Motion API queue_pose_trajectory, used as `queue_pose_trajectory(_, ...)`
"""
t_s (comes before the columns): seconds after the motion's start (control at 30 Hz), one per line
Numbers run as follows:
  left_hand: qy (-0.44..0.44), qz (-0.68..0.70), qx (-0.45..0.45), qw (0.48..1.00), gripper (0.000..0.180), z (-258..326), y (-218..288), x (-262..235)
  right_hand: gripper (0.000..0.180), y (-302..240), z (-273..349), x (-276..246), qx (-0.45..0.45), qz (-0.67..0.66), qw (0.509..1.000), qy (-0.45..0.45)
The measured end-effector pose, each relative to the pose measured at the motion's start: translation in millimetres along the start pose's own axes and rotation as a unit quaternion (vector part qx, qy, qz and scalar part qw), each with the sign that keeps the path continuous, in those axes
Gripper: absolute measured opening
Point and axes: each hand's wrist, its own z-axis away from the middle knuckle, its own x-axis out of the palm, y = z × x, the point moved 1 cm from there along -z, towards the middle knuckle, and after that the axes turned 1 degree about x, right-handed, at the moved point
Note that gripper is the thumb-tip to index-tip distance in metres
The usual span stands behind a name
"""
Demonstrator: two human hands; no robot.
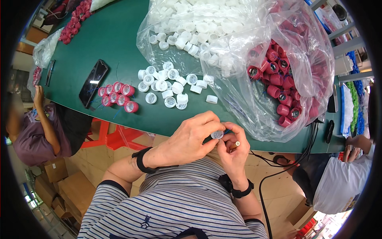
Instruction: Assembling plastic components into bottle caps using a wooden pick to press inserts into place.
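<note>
1. where the green counter (119, 36) ends, left hand (190, 140) and right hand (232, 149) together pinch one white cap (217, 134).
2. loose white caps (169, 85) and red caps (117, 95) lie on the counter, well apart from the hands.

Left hand (191, 137) at centre frame, knuckles up, fingers curled inward, fingertips pinched against those of the right. Right hand (232, 149) just beside it, lower centre, palm turned toward the body, thumb and forefinger closed together. Both forearms rising from the lower edge, elbows bent, wrists each ringed by a black band.
</note>
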Motion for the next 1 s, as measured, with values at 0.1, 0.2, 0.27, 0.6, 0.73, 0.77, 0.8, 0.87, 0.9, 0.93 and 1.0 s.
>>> queue_pose_trajectory(0.1,0.005,-0.034,0.042,0.999,0.031,-1.7,-1.7,2.5,0.044,-2.4,-0.6,-0.9,0.015,-0.007,1.000,-0.002)
queue_pose_trajectory(0.2,0.016,-0.047,0.074,0.996,0.030,-1.4,-6.4,4.3,0.045,-2.4,-1.7,-2.2,-0.020,0.010,1.000,-0.004)
queue_pose_trajectory(0.27,0.021,-0.040,0.081,0.996,0.028,-2.6,-6.7,3.5,0.043,-3.6,-2.2,-3.1,-0.014,-0.022,1.000,-0.009)
queue_pose_trajectory(0.6,0.053,-0.039,0.056,0.996,0.017,-6.6,-3.9,16.6,0.037,5.3,1.3,-0.1,-0.015,-0.031,0.999,0.016)
queue_pose_trajectory(0.73,0.071,-0.068,0.050,0.994,0.014,-6.5,-1.9,22.5,0.036,-0.3,-0.7,2.3,0.000,-0.007,1.000,0.024)
queue_pose_trajectory(0.77,0.072,-0.067,0.050,0.994,0.014,-5.7,-1.3,24.1,0.035,-0.2,-1.3,2.5,-0.014,0.016,0.999,0.025)
queue_pose_trajectory(0.8,0.083,-0.056,0.042,0.994,0.013,-5.1,-0.8,25.1,0.035,0.9,-2.4,2.7,-0.014,0.017,0.999,0.024)
queue_pose_trajectory(0.87,0.096,-0.044,0.031,0.994,0.013,-3.6,-1.9,25.8,0.034,2.8,-4.1,3.1,-0.057,0.047,0.997,0.025)
queue_pose_trajectory(0.9,0.106,-0.026,0.035,0.993,0.013,-2.1,-4.0,25.6,0.034,1.8,-4.1,2.6,-0.057,0.047,0.997,0.021)
queue_pose_trajectory(0.93,0.116,-0.009,0.040,0.992,0.012,-0.6,-6.1,25.1,0.034,0.4,-4.0,1.6,-0.017,0.005,1.000,0.024)
queue_pose_trajectory(1.0,0.110,0.014,0.044,0.993,0.015,2.8,-11.9,23.8,0.034,0.8,-3.5,2.1,0.024,-0.033,0.999,0.021)
